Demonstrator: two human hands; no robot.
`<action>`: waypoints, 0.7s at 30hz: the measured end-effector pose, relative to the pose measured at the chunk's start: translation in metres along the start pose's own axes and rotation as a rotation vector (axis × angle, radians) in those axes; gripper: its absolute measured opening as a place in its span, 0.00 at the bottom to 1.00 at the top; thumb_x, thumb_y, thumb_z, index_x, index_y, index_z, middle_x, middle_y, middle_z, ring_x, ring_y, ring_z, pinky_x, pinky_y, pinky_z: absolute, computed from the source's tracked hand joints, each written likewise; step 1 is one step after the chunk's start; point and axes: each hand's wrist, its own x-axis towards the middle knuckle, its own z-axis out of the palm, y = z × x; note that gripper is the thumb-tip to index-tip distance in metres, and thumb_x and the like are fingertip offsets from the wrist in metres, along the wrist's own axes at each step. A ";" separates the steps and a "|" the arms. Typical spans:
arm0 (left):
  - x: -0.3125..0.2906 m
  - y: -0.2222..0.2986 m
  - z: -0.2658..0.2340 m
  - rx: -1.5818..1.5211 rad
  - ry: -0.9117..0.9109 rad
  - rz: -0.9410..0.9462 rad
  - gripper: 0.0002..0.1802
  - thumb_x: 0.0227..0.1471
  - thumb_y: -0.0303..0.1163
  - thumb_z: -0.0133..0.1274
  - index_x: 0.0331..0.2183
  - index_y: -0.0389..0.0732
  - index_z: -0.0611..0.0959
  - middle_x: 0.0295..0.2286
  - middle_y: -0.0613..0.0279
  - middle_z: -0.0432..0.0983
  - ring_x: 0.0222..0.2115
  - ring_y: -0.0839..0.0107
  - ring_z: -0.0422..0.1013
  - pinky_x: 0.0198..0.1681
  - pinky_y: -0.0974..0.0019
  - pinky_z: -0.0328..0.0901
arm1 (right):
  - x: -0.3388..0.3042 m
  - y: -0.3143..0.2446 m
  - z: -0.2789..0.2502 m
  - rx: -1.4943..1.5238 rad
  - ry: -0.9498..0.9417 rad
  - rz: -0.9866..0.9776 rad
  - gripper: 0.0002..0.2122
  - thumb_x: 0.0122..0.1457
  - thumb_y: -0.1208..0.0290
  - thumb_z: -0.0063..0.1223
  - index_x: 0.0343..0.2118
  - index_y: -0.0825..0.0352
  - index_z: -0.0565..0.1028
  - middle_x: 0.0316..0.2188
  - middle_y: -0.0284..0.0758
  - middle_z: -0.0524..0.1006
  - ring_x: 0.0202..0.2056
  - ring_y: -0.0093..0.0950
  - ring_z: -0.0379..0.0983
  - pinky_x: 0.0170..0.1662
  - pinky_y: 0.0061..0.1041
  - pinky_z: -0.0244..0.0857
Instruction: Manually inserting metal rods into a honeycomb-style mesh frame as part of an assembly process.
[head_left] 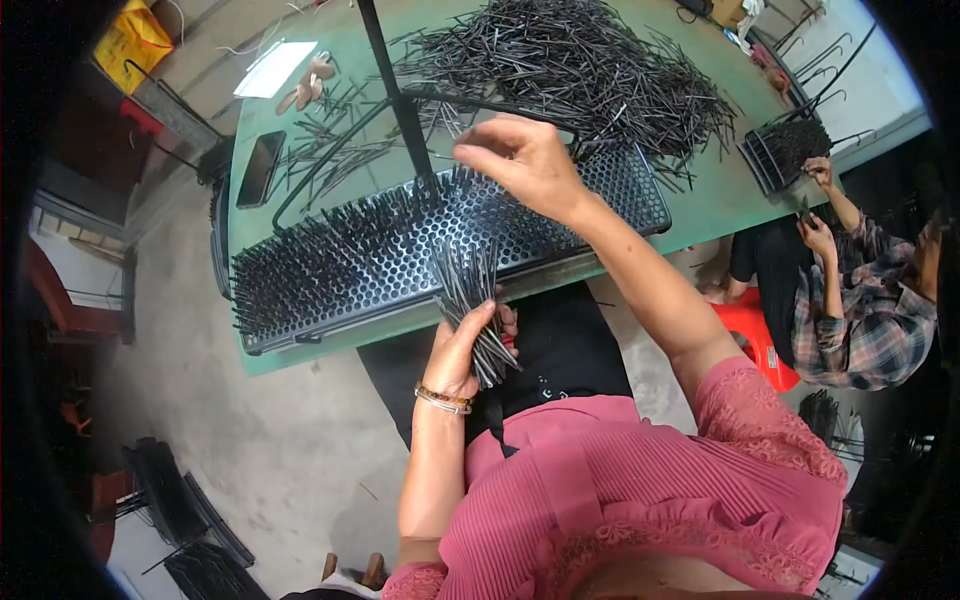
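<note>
Black and flat, a phone (261, 168) is lying on the green bench (705, 212), well to the left of both hands, and white paper (272, 70) is resting beyond it, with a tan glove-like item (308, 85) lying just beside the sheet. Loose rods (330, 150) are scattering across the bench to the right of the phone, farther out than the left hand. Nearer, a perforated black rack (372, 292) is stretching sideways in front of the hands; upright rods (285, 275) are crowding its left end, while open holes are showing toward the middle. A dark pole (388, 70) is rising behind the rack, just left of the right hand. The left hand (462, 342), wearing bracelets (443, 400) at its wrist, is closing around a bundle of thin black rods (466, 275), whose far ends are fanning out before the rack's near edge. The right hand (530, 165) is hovering above the rack with fingers curled and thumb near the fingertips; whether it is pinching a rod, one cannot tell. Beyond it, a large heap of black rods (560, 70) is spreading. Well to its right, a co-worker in plaid (865, 330) is sitting near a red stool (765, 345), one hand reaching to a second rack (785, 160).
</note>
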 end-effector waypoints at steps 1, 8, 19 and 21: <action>0.000 0.000 0.000 0.026 0.030 0.011 0.21 0.50 0.34 0.53 0.44 0.35 0.70 0.27 0.58 0.73 0.24 0.71 0.71 0.22 0.70 0.70 | 0.004 0.003 0.003 -0.056 -0.020 -0.039 0.08 0.51 0.70 0.58 0.30 0.71 0.78 0.24 0.30 0.75 0.24 0.15 0.68 0.26 0.16 0.62; 0.000 -0.002 0.005 -0.038 -0.050 -0.031 0.18 0.50 0.33 0.52 0.42 0.34 0.73 0.26 0.59 0.73 0.22 0.72 0.71 0.22 0.71 0.69 | 0.009 0.009 0.001 -0.182 -0.046 -0.148 0.07 0.50 0.70 0.58 0.29 0.69 0.79 0.21 0.32 0.74 0.22 0.18 0.68 0.24 0.17 0.61; 0.001 -0.003 0.007 0.037 0.039 -0.014 0.13 0.50 0.33 0.52 0.34 0.32 0.76 0.25 0.59 0.74 0.22 0.73 0.71 0.22 0.70 0.70 | 0.010 0.024 0.006 -0.252 -0.132 -0.286 0.08 0.50 0.70 0.58 0.29 0.69 0.78 0.24 0.34 0.74 0.24 0.24 0.72 0.26 0.21 0.65; 0.001 -0.003 0.004 0.049 0.015 -0.023 0.13 0.50 0.34 0.53 0.33 0.33 0.76 0.24 0.61 0.73 0.21 0.74 0.70 0.22 0.71 0.69 | 0.008 0.027 0.008 -0.271 -0.155 -0.253 0.09 0.50 0.70 0.58 0.30 0.70 0.78 0.25 0.34 0.75 0.25 0.24 0.72 0.27 0.21 0.65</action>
